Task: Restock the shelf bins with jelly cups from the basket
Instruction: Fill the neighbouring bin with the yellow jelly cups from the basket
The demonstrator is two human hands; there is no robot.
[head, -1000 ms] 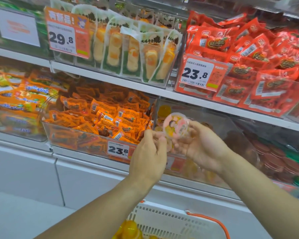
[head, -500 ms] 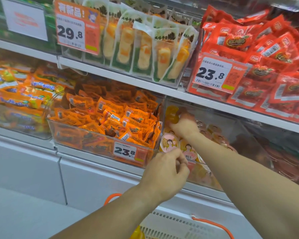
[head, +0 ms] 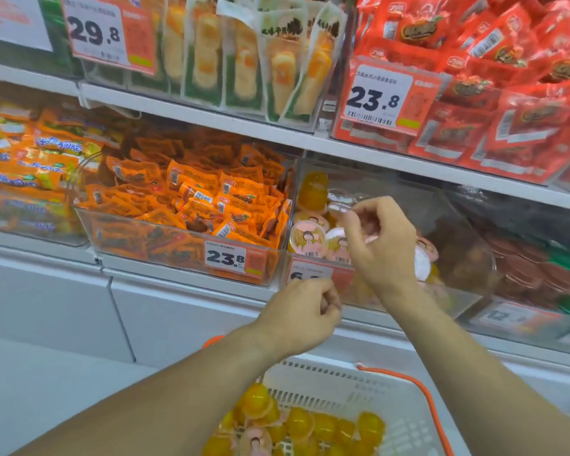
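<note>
Head view: right hand (head: 380, 240), loosely curled and holding nothing, hides jelly cups (head: 308, 238); left hand (head: 301, 312) clenched.

On the upper shelf, a clear bin holds upright white-and-green pouches of yellow-orange snacks (head: 244, 60), with a white-and-orange price tag reading 29.8 (head: 107, 31) at its left front. To the right, a clear bin of glossy red snack packets (head: 507, 77) carries a white-and-orange tag reading 23.8 (head: 387, 100). On the lower shelf, a clear plastic bin heaped with small orange foil packets (head: 191, 205) bears a white tag reading 23.8 (head: 227, 258). Far left lies a pile of orange-and-yellow wrapped bars (head: 23, 153). Far right sit dark red round lidded tubs (head: 533, 264), blurred. Below runs a white cabinet front (head: 63, 301).
</note>
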